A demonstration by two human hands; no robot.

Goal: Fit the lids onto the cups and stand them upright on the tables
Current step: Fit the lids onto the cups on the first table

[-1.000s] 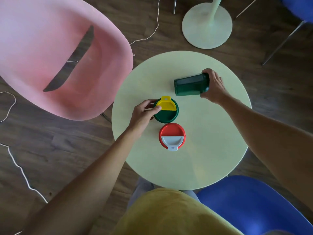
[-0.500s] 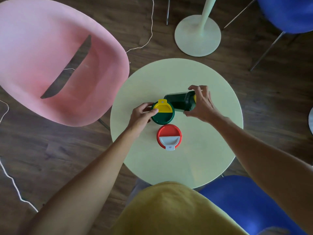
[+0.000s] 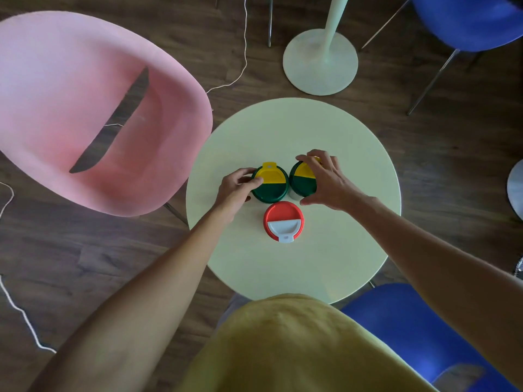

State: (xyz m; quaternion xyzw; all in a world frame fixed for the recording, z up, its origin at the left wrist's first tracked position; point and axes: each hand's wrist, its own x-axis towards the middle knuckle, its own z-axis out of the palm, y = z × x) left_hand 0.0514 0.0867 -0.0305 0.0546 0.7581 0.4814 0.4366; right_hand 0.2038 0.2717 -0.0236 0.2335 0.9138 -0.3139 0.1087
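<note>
Three lidded cups stand upright on the round pale-green table (image 3: 334,250). The left green cup (image 3: 270,183) has a green lid with a yellow flap; my left hand (image 3: 239,188) grips its left side. Touching it on the right is a second green cup (image 3: 304,181) with the same kind of lid, and my right hand (image 3: 325,181) is curled over its right rim. Just in front of both stands a red cup (image 3: 283,220) with a red lid and a white flap, and no hand is on it.
A pink shell chair (image 3: 93,114) stands left of the table. Blue chairs are at front right (image 3: 418,335) and back right (image 3: 467,21). A second table's white pedestal base (image 3: 319,62) is behind. White cords (image 3: 243,46) lie on the wooden floor.
My right hand carried the second green cup from lying tilted at the back right to upright next to the first green cup. My left hand stayed on the first cup.
</note>
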